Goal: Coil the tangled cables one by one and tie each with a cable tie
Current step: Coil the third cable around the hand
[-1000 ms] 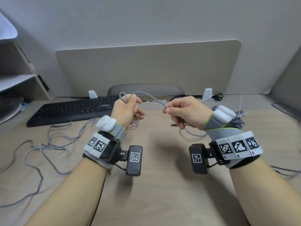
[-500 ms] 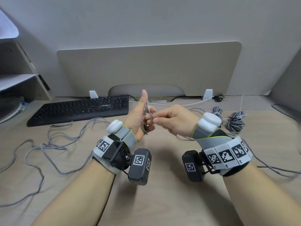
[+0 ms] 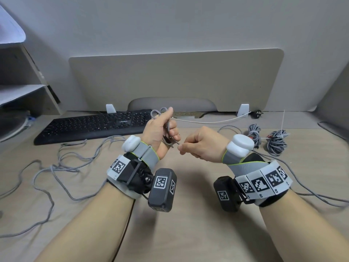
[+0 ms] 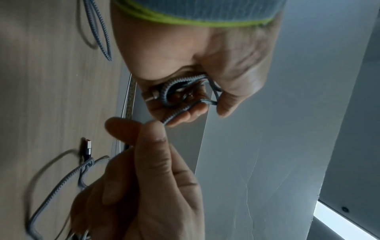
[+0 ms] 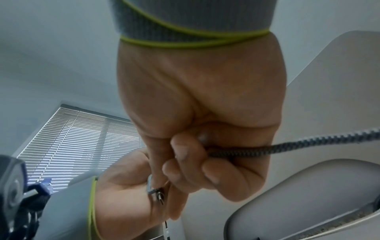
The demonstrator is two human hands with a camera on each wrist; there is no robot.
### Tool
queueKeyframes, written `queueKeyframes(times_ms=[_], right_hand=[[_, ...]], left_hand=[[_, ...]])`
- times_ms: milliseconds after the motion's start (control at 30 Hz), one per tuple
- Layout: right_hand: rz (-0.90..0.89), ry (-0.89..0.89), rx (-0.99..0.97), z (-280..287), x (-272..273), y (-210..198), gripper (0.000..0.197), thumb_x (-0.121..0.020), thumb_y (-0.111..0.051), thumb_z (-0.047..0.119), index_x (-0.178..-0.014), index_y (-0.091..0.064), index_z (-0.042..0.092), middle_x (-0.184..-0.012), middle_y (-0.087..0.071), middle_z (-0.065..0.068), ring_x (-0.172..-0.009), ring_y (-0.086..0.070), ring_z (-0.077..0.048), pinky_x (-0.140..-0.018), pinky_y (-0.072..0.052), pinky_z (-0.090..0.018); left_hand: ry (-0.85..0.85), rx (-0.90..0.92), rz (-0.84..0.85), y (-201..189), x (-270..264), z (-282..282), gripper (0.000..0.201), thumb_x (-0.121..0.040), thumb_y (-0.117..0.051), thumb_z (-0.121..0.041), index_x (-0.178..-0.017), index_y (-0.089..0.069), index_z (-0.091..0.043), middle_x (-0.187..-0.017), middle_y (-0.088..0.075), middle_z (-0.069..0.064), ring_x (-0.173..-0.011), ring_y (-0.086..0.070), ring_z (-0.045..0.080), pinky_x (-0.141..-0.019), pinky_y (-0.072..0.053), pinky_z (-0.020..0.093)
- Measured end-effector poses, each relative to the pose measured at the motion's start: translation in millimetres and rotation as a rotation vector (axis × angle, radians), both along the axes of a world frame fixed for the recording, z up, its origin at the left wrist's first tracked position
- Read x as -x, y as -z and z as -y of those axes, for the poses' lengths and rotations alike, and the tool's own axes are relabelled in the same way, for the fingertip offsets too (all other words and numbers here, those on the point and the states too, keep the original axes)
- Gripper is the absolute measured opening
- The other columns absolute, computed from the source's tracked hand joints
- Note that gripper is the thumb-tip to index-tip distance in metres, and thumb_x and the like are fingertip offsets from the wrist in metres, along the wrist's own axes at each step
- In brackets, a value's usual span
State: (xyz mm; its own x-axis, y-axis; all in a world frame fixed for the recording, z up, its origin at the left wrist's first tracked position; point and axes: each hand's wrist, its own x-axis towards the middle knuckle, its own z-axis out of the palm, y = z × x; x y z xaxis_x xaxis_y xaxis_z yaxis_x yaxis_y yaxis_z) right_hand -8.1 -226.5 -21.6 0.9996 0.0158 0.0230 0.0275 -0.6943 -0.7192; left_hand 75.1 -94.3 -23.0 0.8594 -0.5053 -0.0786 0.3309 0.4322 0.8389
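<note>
My left hand (image 3: pixel 166 129) is raised above the desk and grips a small coil of grey braided cable (image 3: pixel 167 127); its loops stick out past the thumb. In the left wrist view the coil (image 4: pixel 174 91) lies in the curled fingers, with a metal plug beside it. My right hand (image 3: pixel 184 146) pinches the same cable just right of the coil and touches the left fingertips. The right wrist view shows the cable (image 5: pixel 287 143) running out of my right fist (image 5: pixel 191 162) to the right. Two tied grey coils (image 3: pixel 254 133) (image 3: pixel 277 140) lie at the far right.
Loose grey cable (image 3: pixel 64 165) sprawls over the left of the wooden desk (image 3: pixel 188 233), and more trails off right (image 3: pixel 311 193). A black keyboard (image 3: pixel 90 125) lies at the back left, a white wire (image 3: pixel 207 121) behind the hands, a shelf (image 3: pixel 22 91) far left.
The hands were apart with cable stretched between them. The right hand came in to the left, laid another loop, and the left thumb now clamps the coil.
</note>
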Motion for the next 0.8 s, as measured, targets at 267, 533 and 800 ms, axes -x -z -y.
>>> queueKeyframes(times_ms=[267,533,800], right_hand=[[-0.006,0.047,0.054,0,-3,2,0.037,-0.088,-0.065,0.043,-0.068,-0.073,0.013,-0.056,-0.046,-0.005,-0.053,-0.04,-0.018,-0.047,-0.031,-0.025],[-0.022,0.073,0.014,14,-2,3,0.034,-0.088,-0.066,0.042,-0.066,-0.07,0.017,-0.05,-0.044,0.002,-0.036,-0.033,-0.008,-0.044,-0.03,-0.022],[0.044,0.176,-0.175,43,-2,-7,0.03,-0.094,-0.062,0.028,-0.074,-0.068,0.007,-0.056,-0.043,-0.009,-0.039,-0.033,-0.016,-0.037,-0.028,-0.016]], left_hand=[[-0.007,-0.073,0.153,7,3,5,0.043,-0.081,-0.073,-0.041,-0.065,-0.037,-0.024,-0.05,-0.024,-0.007,-0.042,-0.02,0.01,-0.043,-0.024,0.023],[-0.226,-0.015,0.16,-6,-28,-27,0.038,-0.098,-0.051,-0.048,-0.072,-0.044,-0.022,-0.049,-0.015,-0.009,-0.037,-0.012,0.006,-0.037,-0.015,0.017],[-0.022,-0.436,0.452,-3,-14,-19,0.036,-0.093,-0.059,-0.047,-0.084,-0.064,-0.013,-0.055,-0.044,-0.001,-0.034,-0.022,0.006,-0.039,-0.018,0.012]])
